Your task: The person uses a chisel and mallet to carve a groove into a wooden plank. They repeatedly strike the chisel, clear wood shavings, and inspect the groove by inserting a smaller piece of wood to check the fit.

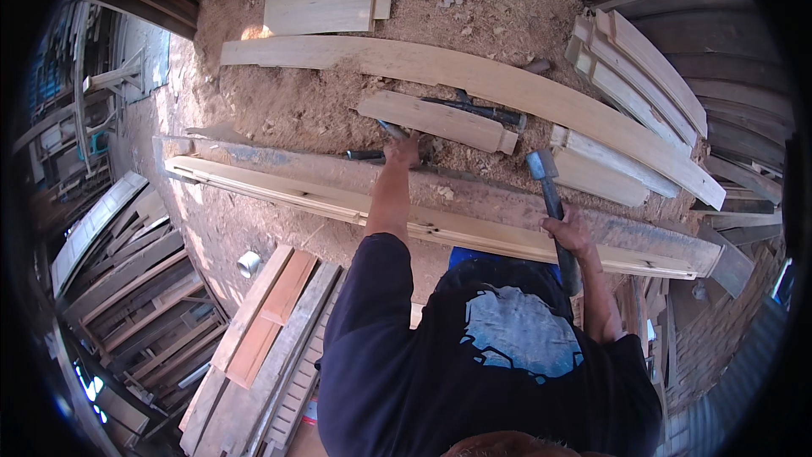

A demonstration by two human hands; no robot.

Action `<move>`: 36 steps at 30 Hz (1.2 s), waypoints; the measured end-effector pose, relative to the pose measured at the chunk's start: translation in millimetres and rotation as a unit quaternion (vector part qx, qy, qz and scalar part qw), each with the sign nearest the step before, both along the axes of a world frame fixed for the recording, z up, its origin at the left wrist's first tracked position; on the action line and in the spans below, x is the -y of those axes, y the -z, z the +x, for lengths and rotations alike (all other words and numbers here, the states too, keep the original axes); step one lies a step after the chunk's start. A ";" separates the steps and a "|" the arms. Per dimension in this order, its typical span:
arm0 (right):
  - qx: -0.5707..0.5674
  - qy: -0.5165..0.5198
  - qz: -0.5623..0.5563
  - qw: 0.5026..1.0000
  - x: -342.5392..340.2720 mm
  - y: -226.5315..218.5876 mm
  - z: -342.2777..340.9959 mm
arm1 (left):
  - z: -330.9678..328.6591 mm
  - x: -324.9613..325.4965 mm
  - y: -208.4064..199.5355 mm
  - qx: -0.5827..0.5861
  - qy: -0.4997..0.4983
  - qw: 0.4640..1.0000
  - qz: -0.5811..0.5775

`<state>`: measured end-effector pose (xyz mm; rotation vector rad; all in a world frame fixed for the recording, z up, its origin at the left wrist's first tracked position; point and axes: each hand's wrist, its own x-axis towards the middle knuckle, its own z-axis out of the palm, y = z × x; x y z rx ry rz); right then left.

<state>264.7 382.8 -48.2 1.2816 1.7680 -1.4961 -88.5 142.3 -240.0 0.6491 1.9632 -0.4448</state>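
Observation:
My right hand (568,230) is closed around the dark handle of a hammer (550,190), its blocky grey head up and pointing away from me. My left hand (402,152) reaches past the near beam, its fingers closed at a slim chisel-like tool (391,129) with a bluish-grey end; much of that tool is hidden. Beside this hand, to the left, lies a dark handle (364,154). Just beyond my left fingers is a short wooden board (436,120) with a stepped end, and a dark tool (482,110) lies partly behind it.
A heavy beam (609,228) crosses in front of me, with long pale planks (330,200) along its near side. Beyond, a long board (507,78) rests on wood shavings (474,0). Boards are stacked at right (639,76) and lower left (271,330). A white cup-like object (249,264) stands left.

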 end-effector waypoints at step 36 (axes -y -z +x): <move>-0.345 0.198 0.184 0.899 50.3 -120.8 134.8 | 2.8 7.7 -86.7 -0.081 -0.002 0.974 0.212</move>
